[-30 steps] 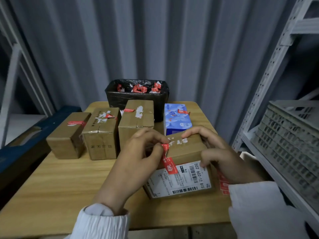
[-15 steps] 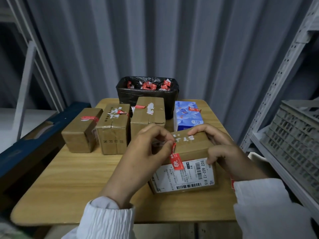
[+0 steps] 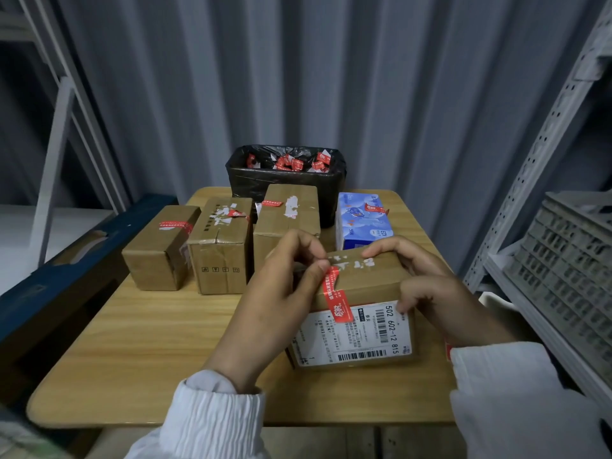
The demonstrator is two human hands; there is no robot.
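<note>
Currently: left grip pinching red tape strip on labelled box.
Box sits on the surface toward its near-right corner, with the white shipping label facing the camera. Left grip: thumb and forefinger pressed together on the strip's upper end at the box's top edge; the strip's lower end is stuck over the label. Right grip is curled round the box's right side, fingers on top, thumb on the label face. Three brown boxes in a row across the far-left part, blue tissue pack just behind the labelled box, black-lined bin with red tape scraps at the far edge.
</note>
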